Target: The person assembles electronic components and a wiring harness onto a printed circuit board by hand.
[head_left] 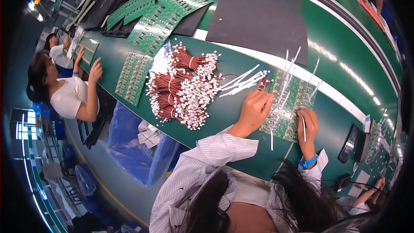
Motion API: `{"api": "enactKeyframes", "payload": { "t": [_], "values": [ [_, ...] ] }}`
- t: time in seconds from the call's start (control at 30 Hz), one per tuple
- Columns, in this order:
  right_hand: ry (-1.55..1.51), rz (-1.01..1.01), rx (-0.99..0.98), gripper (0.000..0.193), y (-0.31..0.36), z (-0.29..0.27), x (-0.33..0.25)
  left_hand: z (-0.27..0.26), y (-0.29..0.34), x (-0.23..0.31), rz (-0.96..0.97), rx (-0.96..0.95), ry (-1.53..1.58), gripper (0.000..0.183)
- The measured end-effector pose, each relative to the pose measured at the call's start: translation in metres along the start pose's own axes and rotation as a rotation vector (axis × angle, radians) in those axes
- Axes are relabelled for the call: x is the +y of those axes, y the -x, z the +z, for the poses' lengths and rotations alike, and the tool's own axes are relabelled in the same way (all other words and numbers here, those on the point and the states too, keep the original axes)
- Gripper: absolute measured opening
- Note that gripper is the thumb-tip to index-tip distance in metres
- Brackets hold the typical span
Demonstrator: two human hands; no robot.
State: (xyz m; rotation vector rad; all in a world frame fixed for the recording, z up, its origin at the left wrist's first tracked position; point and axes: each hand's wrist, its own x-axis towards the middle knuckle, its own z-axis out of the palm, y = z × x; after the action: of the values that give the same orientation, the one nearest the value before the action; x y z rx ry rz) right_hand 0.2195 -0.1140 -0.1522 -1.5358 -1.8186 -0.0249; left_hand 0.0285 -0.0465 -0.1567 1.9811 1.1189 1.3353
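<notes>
My left hand is closed, with a small bundle of red-brown wires rising from its fingertips. It hovers over the left edge of a green circuit board panel. My right hand, a blue band on its wrist, is at the panel's right edge. Its fingers are pinched together, and a thin white strip runs down from them across the hand. Several white, partly clear strips stand up or lean from the panel. Loose white strips with blue ends lie left of it.
Tied bundles of red-brown wires with white connectors are heaped left of my hands. More circuit panels lie beyond, beside a black mat. A dark device sits at right. A co-worker works at far left; a blue-lined bin stands below.
</notes>
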Motion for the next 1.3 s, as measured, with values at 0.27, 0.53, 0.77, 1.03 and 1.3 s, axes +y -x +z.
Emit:
{"api": "enactKeyframes", "payload": {
  "t": [0.27, 0.53, 0.77, 1.03, 1.3],
  "values": [
    [-0.054, 0.035, -0.048, 0.012, -0.001, 0.001, 0.000, -0.001, -0.001, 0.000, -0.050, 0.053, -0.015, 0.012],
    [0.082, -0.013, -0.070, 0.015, 0.002, 0.002, 0.000, -0.002, 0.000, 0.004, -0.016, 0.052, 0.006, 0.009],
    [0.010, 0.089, -0.073, 0.014, -0.002, -0.001, -0.007, 0.002, 0.001, 0.001, 0.003, 0.051, 0.011, 0.009],
    [-0.096, 0.129, -0.009, 0.010, 0.000, 0.003, -0.005, 0.003, 0.002, -0.001, 0.019, 0.050, 0.008, 0.010],
    [-0.020, 0.103, 0.009, 0.013, 0.006, 0.005, 0.002, 0.004, 0.005, 0.002, -0.006, 0.013, 0.009, 0.010]
  ]
}}
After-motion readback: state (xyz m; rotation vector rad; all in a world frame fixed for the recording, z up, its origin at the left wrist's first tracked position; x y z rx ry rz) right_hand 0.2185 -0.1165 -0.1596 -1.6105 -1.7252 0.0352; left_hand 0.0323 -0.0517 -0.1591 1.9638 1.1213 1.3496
